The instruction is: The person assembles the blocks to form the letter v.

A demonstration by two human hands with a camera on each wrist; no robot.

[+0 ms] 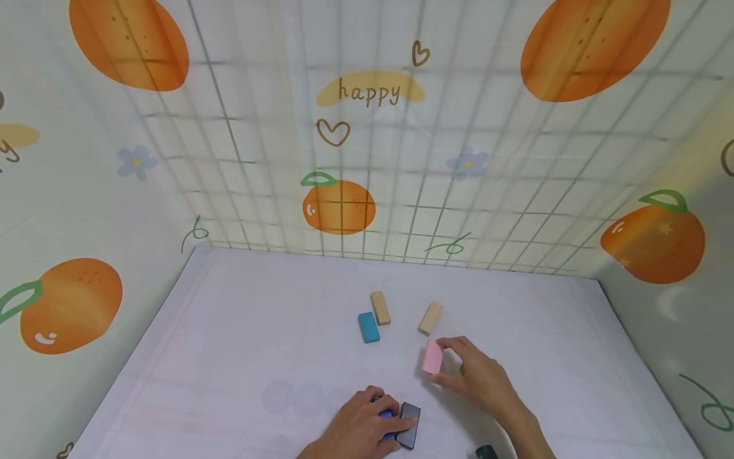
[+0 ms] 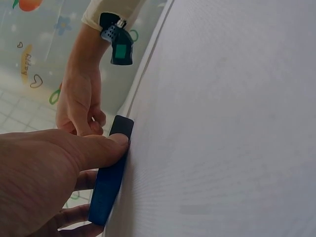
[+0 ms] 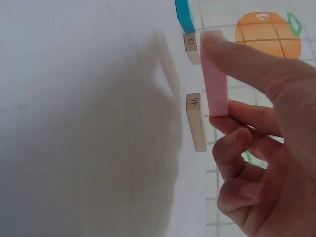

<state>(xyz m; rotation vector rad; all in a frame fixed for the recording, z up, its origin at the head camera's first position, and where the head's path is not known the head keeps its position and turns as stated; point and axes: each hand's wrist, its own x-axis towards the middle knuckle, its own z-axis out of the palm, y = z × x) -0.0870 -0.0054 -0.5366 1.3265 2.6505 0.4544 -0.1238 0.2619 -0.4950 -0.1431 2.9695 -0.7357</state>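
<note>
My right hand [image 1: 478, 376] pinches a pink block [image 1: 432, 357] by its two ends, thumb on one end and fingers on the other. In the right wrist view the pink block [image 3: 216, 81] stands apart from its shadow on the tabletop. My left hand [image 1: 364, 424] rests low on the table, its fingers bent around a blue block [image 1: 388, 426] that they partly cover. Against the blue block's right side lies a dark grey block [image 1: 409, 433], with a finger of that hand laid across it. From the left wrist, the thumb presses along the blue block [image 2: 104, 192].
Farther back on the white table [image 1: 258, 331] lie a teal block [image 1: 369, 327] and a wooden block [image 1: 380, 308] side by side. Another wooden block [image 1: 430, 318], marked 46, lies just beyond the pink one. Printed curtains [image 1: 367, 159] enclose the back and sides.
</note>
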